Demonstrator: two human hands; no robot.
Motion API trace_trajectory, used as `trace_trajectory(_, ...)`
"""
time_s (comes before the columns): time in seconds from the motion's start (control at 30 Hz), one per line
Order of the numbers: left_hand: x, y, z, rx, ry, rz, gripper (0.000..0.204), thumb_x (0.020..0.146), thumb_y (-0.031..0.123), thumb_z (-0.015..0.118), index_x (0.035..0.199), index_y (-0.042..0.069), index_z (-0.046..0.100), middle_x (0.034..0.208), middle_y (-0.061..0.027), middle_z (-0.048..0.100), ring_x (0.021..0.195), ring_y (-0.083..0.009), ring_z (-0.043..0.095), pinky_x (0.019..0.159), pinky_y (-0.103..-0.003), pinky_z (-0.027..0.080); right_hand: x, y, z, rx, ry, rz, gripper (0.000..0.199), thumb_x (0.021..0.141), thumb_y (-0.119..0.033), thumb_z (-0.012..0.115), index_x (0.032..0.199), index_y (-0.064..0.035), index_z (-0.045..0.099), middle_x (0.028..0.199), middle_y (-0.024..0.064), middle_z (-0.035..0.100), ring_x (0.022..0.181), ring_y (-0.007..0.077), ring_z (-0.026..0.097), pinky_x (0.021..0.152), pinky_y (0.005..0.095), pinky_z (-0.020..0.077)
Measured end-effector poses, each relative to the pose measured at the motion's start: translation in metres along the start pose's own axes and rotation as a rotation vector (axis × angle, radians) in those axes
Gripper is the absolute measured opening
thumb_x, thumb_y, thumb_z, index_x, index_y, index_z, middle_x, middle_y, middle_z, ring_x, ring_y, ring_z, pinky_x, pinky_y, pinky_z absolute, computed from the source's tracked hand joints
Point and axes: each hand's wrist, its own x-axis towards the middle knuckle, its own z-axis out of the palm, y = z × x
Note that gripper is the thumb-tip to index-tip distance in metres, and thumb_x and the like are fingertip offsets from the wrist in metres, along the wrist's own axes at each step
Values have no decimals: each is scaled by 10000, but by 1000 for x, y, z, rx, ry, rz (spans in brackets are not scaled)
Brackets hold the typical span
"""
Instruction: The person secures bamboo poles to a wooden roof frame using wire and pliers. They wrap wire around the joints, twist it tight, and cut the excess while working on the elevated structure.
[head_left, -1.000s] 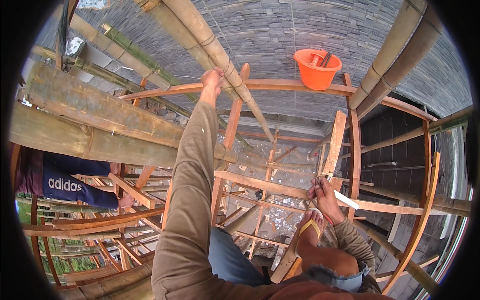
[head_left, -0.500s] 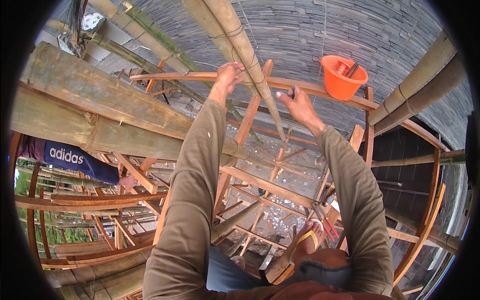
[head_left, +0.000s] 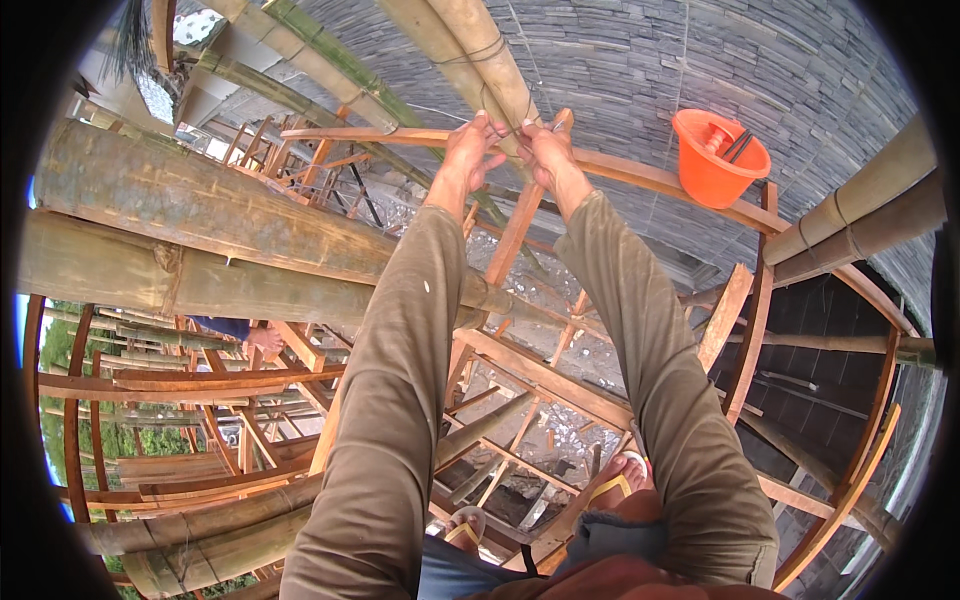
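Two bamboo poles (head_left: 470, 60) lie side by side, running up and away before me, with thin wire round them. My left hand (head_left: 466, 155) is at the left side of these poles, its thumb and fingertips pinched on the wire (head_left: 510, 128) and its lower fingers bent. On the right side my right hand (head_left: 550, 158) has its fingertips drawn together on the same wire. The hands nearly meet over the poles, above an upright timber post (head_left: 518, 230) and a horizontal wooden beam (head_left: 640, 176). Fingers partly hide the wire ends.
An orange bucket (head_left: 715, 180) with tools hangs by the beam, against a grey stone wall (head_left: 800, 90). Thick bamboo (head_left: 230, 215) crosses at left. Timber framing surrounds my sandalled feet, with debris-strewn ground (head_left: 570, 440) far below. Another person's hand (head_left: 265, 340) touches timber at left.
My right hand has moved left to the poles, and both hands have come together at the wire. The other person's sleeve has mostly slipped out of sight. Red-handled pliers by my foot no longer show.
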Motion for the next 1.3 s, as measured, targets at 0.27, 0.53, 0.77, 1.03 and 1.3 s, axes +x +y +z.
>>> trace_trajectory(0.27,19,-15,-15,101,71,92,362,1053,321,520,1277,37,502,1215,-79,606,1209,-212,554,1027,-478,409,24,-76,-68,222,-55,122,153,950,39,537,1103,38,534,819,102,575,600,131,513,459,265,433)
trace_trajectory(0.53,43,-22,-8,-36,212,241,190,963,177,668,1013,22,570,891,-64,612,863,-202,637,915,-423,535,18,-111,-70,-1303,-108,-467,346,989,-208,600,1192,72,594,1086,261,692,948,373,683,780,475,545)
trace_trajectory(0.77,54,-24,6,-366,253,290,154,977,130,632,1022,4,557,975,-108,624,930,-231,614,969,-439,517,-9,-77,-39,-1709,33,-398,303,974,-163,532,1172,37,644,1166,330,654,1118,459,642,926,536,513)
trace_trajectory(1.03,40,-40,1,-101,-45,169,291,1077,266,468,1172,-2,532,1415,-228,543,1426,-376,394,1225,-509,212,14,-96,-38,330,-489,228,166,1041,-37,394,1139,44,499,728,-3,447,548,58,369,418,193,334)
trace_trajectory(1.3,35,-45,10,-593,119,328,299,1089,245,415,1115,-21,548,1141,-202,652,1173,-322,612,1100,-466,414,51,-120,-18,672,-126,-18,126,1043,-25,372,1144,25,429,936,141,579,584,113,457,465,240,411)
